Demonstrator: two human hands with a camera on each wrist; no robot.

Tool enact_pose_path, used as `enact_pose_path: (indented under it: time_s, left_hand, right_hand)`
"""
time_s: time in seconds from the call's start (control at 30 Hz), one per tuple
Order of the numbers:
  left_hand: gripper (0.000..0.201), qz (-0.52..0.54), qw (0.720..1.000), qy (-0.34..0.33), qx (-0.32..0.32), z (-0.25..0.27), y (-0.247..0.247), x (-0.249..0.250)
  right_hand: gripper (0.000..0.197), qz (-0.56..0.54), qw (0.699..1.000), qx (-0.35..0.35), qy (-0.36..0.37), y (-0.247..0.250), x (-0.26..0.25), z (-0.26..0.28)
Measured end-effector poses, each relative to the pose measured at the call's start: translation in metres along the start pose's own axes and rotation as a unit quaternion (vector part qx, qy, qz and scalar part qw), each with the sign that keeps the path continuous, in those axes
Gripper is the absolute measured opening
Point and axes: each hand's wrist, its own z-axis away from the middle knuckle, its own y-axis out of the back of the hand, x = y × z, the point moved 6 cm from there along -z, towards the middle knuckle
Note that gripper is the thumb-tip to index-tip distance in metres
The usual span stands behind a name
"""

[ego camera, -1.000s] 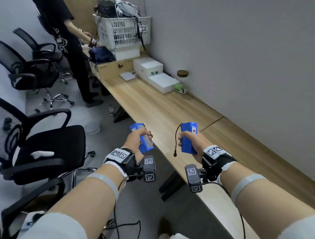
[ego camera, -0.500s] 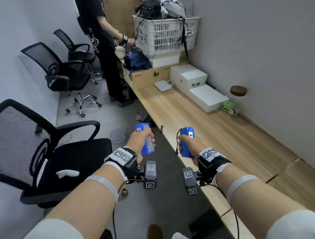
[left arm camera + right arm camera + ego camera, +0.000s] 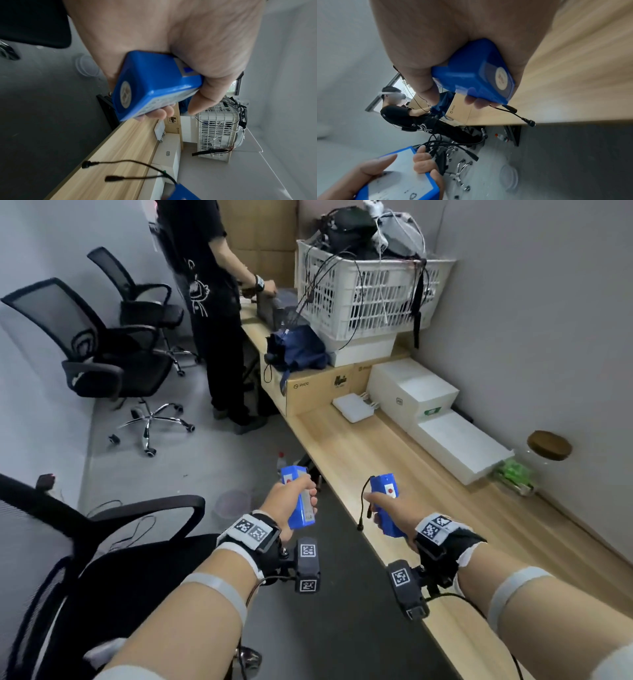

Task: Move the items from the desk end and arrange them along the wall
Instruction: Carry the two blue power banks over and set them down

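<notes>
I hold two blue battery packs. My left hand [image 3: 291, 501] grips one blue pack [image 3: 301, 501] upright over the floor, just left of the desk edge; the left wrist view shows its blue end [image 3: 150, 83] wrapped by my fingers. My right hand [image 3: 387, 511] grips the other blue pack [image 3: 387, 505] above the front edge of the wooden desk [image 3: 394, 460], its black cable [image 3: 363, 505] dangling down. The right wrist view shows that pack [image 3: 477, 75] in my fist.
Along the wall stand white boxes [image 3: 445, 422], a glass jar with a wooden lid [image 3: 544, 453], a cardboard box [image 3: 318, 386] and a white crate of cables [image 3: 370, 292]. A person [image 3: 212, 313] stands at the desk's far end. Office chairs [image 3: 113, 347] stand on the left.
My view has moved forward along the desk and the far items have come closer. Both hands keep their grip on the blue packs.
</notes>
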Motion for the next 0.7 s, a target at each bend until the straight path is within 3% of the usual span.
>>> enact_pose_path:
  time_s: [0.17,0.3,0.37,0.47,0.53,0.7]
  left_hand:
    - [0.009,0.002,1.0,0.017,0.013,-0.079,0.032,0.027]
    - [0.007,0.019,0.999,0.033,0.036,-0.145,0.062,0.058]
    - [0.008,0.018,0.999,0.038,0.018,-0.177,0.056,0.08]
    - [0.008,0.02,0.998,0.057,-0.03,-0.203,0.032,0.11]
    - [0.024,0.024,0.996,0.069,-0.05,-0.228,0.023,0.126]
    - [0.034,0.024,0.995,0.083,-0.053,-0.296,0.018,0.153]
  right_hand:
    - [0.03,0.119,0.99,0.071,-0.029,0.012,-0.034,-0.062]
    - [0.029,0.054,0.992,0.104,-0.039,-0.04,-0.049,-0.128]
    - [0.025,0.009,0.99,0.133,-0.035,-0.055,-0.061,-0.154]
    - [0.025,-0.025,0.985,0.166,-0.038,-0.06,-0.081,-0.182]
    - [0.028,-0.032,0.984,0.174,-0.036,-0.057,-0.099,-0.208]
    - [0.042,-0.034,0.97,0.236,-0.043,-0.04,-0.115,-0.279]
